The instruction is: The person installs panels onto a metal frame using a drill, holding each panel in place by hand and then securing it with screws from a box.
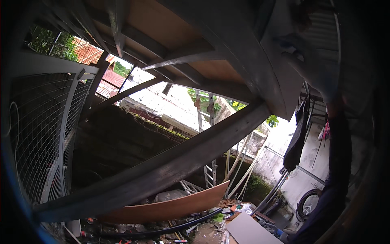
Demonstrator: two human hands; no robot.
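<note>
My right arm [339, 162], in a dark sleeve, reaches up along the right side. At its end my right hand [312, 67], in a pale glove, is raised against a grey panel [280, 77] on the side of the overhead frame. Its thumb and fingers curl toward each other; dimness hides what they hold, if anything. Above it is a dark brownish blurred shape [302, 18] that I cannot make out. My left hand does not show. Overhead, grey beams [183, 59] carry brown wooden boards [162, 20].
A thick grey beam [162, 171] crosses diagonally before me. Wire mesh [44, 118] stands at left. A ladder [205, 110] leans behind the beam. Below lie a curved brown board [170, 205], a pale flat board [250, 229] and rubble. Dark cloth [297, 136] and coiled hose [306, 205] hang at right.
</note>
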